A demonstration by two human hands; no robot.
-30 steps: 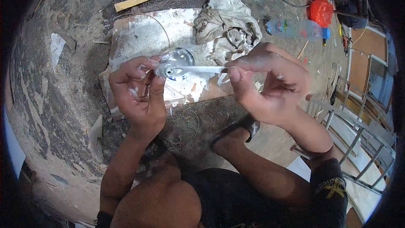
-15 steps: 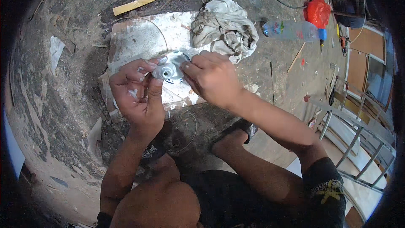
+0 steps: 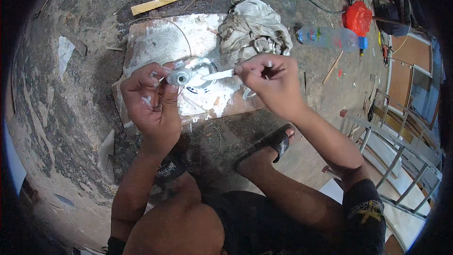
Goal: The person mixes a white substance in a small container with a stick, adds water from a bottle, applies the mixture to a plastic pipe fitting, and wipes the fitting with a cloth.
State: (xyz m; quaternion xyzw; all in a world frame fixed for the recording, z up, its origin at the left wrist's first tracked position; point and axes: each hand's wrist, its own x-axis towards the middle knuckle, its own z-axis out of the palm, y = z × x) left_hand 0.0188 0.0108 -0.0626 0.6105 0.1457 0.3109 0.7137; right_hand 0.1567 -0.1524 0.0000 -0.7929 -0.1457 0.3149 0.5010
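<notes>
The left hand point(image 3: 152, 98), palm partly upturned, pinches a small silver-grey rounded fitting with a dark hole in its end point(image 3: 181, 78) between thumb and fingertips; the fitting is held above a white-smeared rectangular board point(image 3: 155, 45) on the ground. The right hand point(image 3: 270, 79) pinches the outer end of a narrow, flat white strip point(image 3: 220, 74) between thumb and forefinger, its other fingers curled in. The strip runs leftward toward the fitting and passes in front of a round, shiny, clear-looking disc point(image 3: 208, 63). Whether the disc is held or lies on the board cannot be determined, nor can the strip's exact point of attachment. White residue is noted on the left fingers. A crumpled, stained whitish cloth point(image 3: 255, 28) lies at the board's far right edge, with a clear plastic bottle with a blue cap point(image 3: 328, 38) beyond it. In this inspector's judgement, the step in hand is working the strip at the fitting; the next move calls for a steady left pinch, light tension on the strip and close control of its angle.
</notes>
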